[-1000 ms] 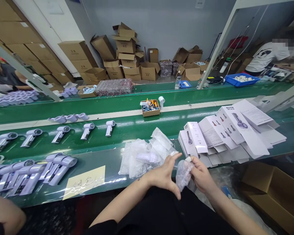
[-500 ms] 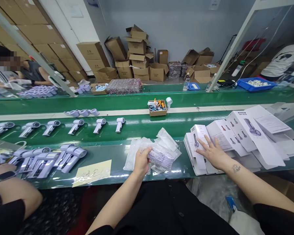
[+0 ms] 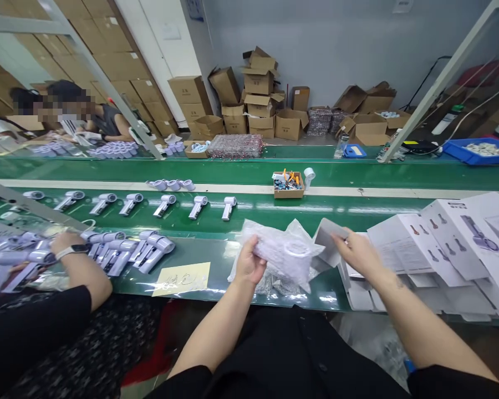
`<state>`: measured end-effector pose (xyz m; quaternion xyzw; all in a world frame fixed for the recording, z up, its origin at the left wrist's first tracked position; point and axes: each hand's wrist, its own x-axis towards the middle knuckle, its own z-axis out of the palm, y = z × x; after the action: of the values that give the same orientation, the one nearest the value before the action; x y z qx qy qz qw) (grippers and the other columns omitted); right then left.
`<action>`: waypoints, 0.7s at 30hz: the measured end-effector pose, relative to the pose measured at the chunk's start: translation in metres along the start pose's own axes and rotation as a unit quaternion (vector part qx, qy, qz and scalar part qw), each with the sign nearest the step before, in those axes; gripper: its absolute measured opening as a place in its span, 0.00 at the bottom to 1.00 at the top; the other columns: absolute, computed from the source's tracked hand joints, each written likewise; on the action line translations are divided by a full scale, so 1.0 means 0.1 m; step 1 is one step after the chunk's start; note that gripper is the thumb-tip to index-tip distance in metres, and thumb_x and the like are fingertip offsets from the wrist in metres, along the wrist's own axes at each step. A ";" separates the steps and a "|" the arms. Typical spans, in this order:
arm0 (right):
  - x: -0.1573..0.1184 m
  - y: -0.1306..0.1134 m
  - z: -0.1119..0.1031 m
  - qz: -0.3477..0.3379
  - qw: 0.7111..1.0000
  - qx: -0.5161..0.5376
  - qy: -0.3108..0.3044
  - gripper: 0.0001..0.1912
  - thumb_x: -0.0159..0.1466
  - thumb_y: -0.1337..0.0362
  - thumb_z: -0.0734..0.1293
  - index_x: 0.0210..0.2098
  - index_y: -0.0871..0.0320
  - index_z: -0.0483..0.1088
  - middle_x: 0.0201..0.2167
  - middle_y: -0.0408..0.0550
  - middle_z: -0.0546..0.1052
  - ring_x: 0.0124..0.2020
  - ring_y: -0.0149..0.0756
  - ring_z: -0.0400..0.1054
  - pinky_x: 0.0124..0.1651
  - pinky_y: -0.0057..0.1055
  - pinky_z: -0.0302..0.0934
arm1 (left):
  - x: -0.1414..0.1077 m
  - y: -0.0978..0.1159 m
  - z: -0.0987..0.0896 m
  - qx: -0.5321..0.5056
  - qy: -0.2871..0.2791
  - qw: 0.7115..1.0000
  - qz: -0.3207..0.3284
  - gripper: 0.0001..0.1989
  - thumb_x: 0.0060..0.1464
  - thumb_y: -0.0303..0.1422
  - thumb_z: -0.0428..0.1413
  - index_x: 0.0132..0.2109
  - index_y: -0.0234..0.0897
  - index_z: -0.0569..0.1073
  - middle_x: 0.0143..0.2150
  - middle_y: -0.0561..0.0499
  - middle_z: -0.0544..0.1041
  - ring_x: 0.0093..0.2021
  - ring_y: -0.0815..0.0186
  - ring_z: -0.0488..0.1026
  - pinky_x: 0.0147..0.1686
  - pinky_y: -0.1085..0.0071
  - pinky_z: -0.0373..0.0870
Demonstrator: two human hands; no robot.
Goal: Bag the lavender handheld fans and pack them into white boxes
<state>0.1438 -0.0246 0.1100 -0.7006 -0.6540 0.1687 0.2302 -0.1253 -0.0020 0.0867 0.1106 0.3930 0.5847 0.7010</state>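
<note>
My left hand [image 3: 250, 263] is closed around the end of a bubble-wrap bag [image 3: 283, 252] with a pale purple handheld fan inside, raised a little over the bench. Under it lie more bubble-wrap bags [image 3: 276, 282]. To its right, my right hand [image 3: 360, 255] pinches a thin packing box [image 3: 327, 243], its grey-white side tilted toward the bag. Whether that box's end is open cannot be seen. Beside my right hand stands a row of white printed packing boxes [image 3: 436, 238] with fan pictures, leaning on one another.
Purple fans [image 3: 229, 208] lie spaced along the green belt [image 3: 258, 221]. More fans [image 3: 156, 249] are piled at left, near a co-worker's hand [image 3: 64, 241]. A yellow handwritten paper [image 3: 183, 279] lies on the bench edge. Beyond stands a small parts carton [image 3: 288, 192].
My left hand has lifted the bagged fan and turned it toward me. My right hand, spread on the boxes before, now grips one box and has pulled it left. The view has swung left.
</note>
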 end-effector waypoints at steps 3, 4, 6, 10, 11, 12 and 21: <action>-0.01 0.21 0.55 0.015 0.994 0.099 -0.046 0.12 0.58 0.63 0.61 0.38 0.57 0.73 0.36 0.52 0.78 0.41 0.46 0.71 0.40 0.35 0.61 | 0.04 -0.27 0.13 0.097 -0.068 0.992 0.030 0.19 0.40 0.43 0.62 0.33 0.33 0.69 0.25 0.55 0.69 0.21 0.75 0.64 0.14 0.79 0.55; -0.02 0.29 0.69 0.021 0.992 0.110 -0.054 0.12 0.57 0.64 0.61 0.37 0.57 0.73 0.36 0.52 0.78 0.42 0.46 0.71 0.41 0.35 0.61 | 0.06 -0.36 0.14 0.149 -0.085 0.983 0.057 0.20 0.42 0.45 0.61 0.34 0.33 0.69 0.26 0.54 0.70 0.22 0.73 0.65 0.15 0.78 0.59; -0.03 0.42 0.88 0.042 0.989 0.126 -0.061 0.13 0.56 0.64 0.61 0.37 0.57 0.74 0.35 0.52 0.78 0.42 0.47 0.71 0.42 0.37 0.61 | 0.08 -0.51 0.12 0.275 -0.100 0.948 0.127 0.20 0.46 0.46 0.59 0.37 0.33 0.68 0.29 0.52 0.71 0.24 0.71 0.67 0.20 0.75 0.65; 0.01 0.58 0.94 0.079 0.977 0.183 -0.072 0.14 0.57 0.62 0.60 0.39 0.56 0.74 0.35 0.49 0.78 0.40 0.46 0.70 0.43 0.40 0.61 | -0.02 -0.57 0.07 0.556 -0.170 0.753 0.308 0.16 0.55 0.43 0.53 0.43 0.34 0.69 0.37 0.44 0.73 0.39 0.61 0.71 0.39 0.64 0.70; 0.03 0.60 0.92 0.084 0.973 0.201 -0.081 0.14 0.56 0.62 0.61 0.38 0.56 0.74 0.34 0.49 0.78 0.40 0.45 0.70 0.43 0.39 0.61 | -0.05 -0.54 0.09 0.612 -0.203 0.686 0.338 0.15 0.56 0.41 0.52 0.44 0.34 0.69 0.39 0.43 0.72 0.42 0.58 0.70 0.43 0.62 0.69; 0.04 0.62 0.90 0.088 0.966 0.222 -0.095 0.14 0.55 0.62 0.61 0.38 0.56 0.74 0.33 0.48 0.78 0.39 0.44 0.70 0.42 0.39 0.62 | -0.09 -0.52 0.12 0.658 -0.232 0.623 0.355 0.14 0.57 0.39 0.51 0.45 0.34 0.69 0.40 0.42 0.71 0.44 0.57 0.68 0.45 0.61 0.67; 0.07 0.60 0.75 0.105 0.893 0.371 -0.233 0.12 0.49 0.60 0.68 0.31 0.60 0.75 0.23 0.44 0.76 0.27 0.36 0.69 0.31 0.32 0.64 | -0.16 -0.53 0.73 0.802 -0.334 0.402 0.290 0.11 0.49 0.21 0.50 0.40 0.34 0.71 0.37 0.41 0.68 0.43 0.52 0.64 0.42 0.60 0.64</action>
<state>0.1546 -0.0125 0.0152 -0.5689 -0.5016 0.5809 0.2956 -0.0370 -0.0095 0.1095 0.9159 0.3603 0.0858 0.1547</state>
